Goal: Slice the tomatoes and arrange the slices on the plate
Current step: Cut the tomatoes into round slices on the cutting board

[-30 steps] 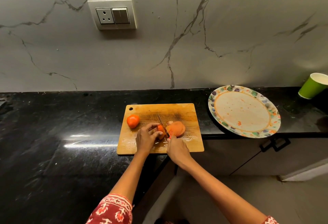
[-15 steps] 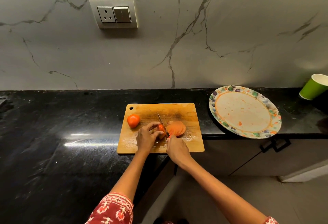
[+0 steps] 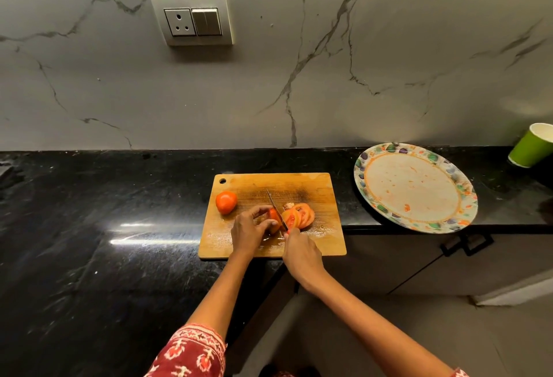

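Observation:
On the wooden cutting board (image 3: 314, 188) my left hand (image 3: 250, 230) grips the remaining piece of a partly cut tomato (image 3: 273, 216). My right hand (image 3: 300, 252) holds a knife (image 3: 273, 203) by its handle; the blade stands in the tomato, just right of my left fingertips. Cut slices (image 3: 299, 216) lean together to the right of the blade. A whole tomato (image 3: 226, 202) sits at the board's left side. The round patterned plate (image 3: 374, 197) lies to the right of the board, bare but for juice stains.
The board rests on a black stone counter (image 3: 104, 227) whose front edge steps back right of the board; the plate overhangs that edge. A green paper cup (image 3: 531, 146) stands at far right. A socket and switch panel (image 3: 193, 19) is on the marble wall.
One more slice has come off and leans on the stack to the right of the blade. Both hands stay in nearly the same place on the board.

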A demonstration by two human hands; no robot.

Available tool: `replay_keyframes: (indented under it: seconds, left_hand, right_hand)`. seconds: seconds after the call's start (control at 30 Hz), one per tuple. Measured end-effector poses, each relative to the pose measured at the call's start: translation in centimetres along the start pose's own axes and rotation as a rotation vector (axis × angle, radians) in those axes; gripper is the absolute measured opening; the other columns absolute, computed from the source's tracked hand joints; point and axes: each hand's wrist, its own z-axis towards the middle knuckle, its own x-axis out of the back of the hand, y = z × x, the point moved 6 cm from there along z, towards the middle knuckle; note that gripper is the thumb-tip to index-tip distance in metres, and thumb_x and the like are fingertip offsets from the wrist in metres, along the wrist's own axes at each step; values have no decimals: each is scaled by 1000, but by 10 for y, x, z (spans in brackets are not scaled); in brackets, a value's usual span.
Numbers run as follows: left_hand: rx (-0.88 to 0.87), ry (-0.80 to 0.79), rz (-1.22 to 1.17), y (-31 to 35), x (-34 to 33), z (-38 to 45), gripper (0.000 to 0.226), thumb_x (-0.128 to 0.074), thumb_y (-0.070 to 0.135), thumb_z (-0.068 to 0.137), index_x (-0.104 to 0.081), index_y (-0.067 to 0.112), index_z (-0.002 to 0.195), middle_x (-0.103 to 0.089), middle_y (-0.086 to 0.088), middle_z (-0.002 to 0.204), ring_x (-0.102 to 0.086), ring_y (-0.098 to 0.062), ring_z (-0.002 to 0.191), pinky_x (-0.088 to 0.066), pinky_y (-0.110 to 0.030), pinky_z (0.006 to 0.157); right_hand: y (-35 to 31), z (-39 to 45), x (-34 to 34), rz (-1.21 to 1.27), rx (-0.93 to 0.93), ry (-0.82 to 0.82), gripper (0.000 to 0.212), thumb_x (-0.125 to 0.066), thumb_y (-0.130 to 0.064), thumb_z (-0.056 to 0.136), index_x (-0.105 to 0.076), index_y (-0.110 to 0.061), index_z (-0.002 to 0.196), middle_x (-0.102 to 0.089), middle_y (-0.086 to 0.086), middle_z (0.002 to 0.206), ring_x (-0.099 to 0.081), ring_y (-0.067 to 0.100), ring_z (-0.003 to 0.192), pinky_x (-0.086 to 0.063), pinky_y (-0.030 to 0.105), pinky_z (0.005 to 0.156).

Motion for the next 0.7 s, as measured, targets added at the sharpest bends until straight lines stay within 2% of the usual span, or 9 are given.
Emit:
replay_keyframes:
  seconds: [0.13, 0.3, 0.43, 0.57, 0.7]
  left_hand:
    - [2, 0, 7, -2, -2, 0, 33, -78, 16, 71, -70, 19, 103, -69, 0, 106, -61, -12, 99, -45, -22, 76]
    - [21, -1, 30, -3, -2, -3, 32, -77, 19, 73, -69, 25, 103, -68, 3, 109, -60, -14, 104, -47, -26, 76]
    - [0, -33, 76, -2, -9, -7, 38, -78, 24, 70, -68, 30, 107, -65, 1, 118, -59, -16, 107, -45, -24, 74]
    - [-1, 11, 7, -6, -7, -7, 37, -78, 18, 70, -69, 26, 106, -69, -2, 108, -64, -16, 98, -49, -24, 73]
    - [19, 34, -28, -8, -7, -4, 36, -78, 15, 70, -69, 23, 104, -70, 0, 105, -64, -15, 98, -52, -26, 75]
  right_hand:
    - [-4, 4, 0, 20, -9, -9, 29, -31, -19, 103, -46, -4, 122, -59, 16, 117, -56, 31, 111, -43, 36, 82]
    - [-7, 10, -2, 47, -6, -38, 27, -36, -17, 101, -45, -4, 124, -59, 18, 118, -55, 34, 112, -44, 39, 83]
    - [7, 3, -5, 32, 6, -37, 28, -31, -20, 102, -44, -5, 123, -58, 18, 117, -55, 33, 112, -43, 38, 83]
    - [2, 12, -5, 65, 13, -55, 30, -31, -22, 103, -46, -4, 121, -59, 18, 115, -56, 33, 110, -41, 36, 78]
    - [-4, 22, -5, 90, 7, -56, 30, -33, -21, 102, -49, -3, 120, -61, 19, 115, -58, 34, 108, -43, 36, 78]
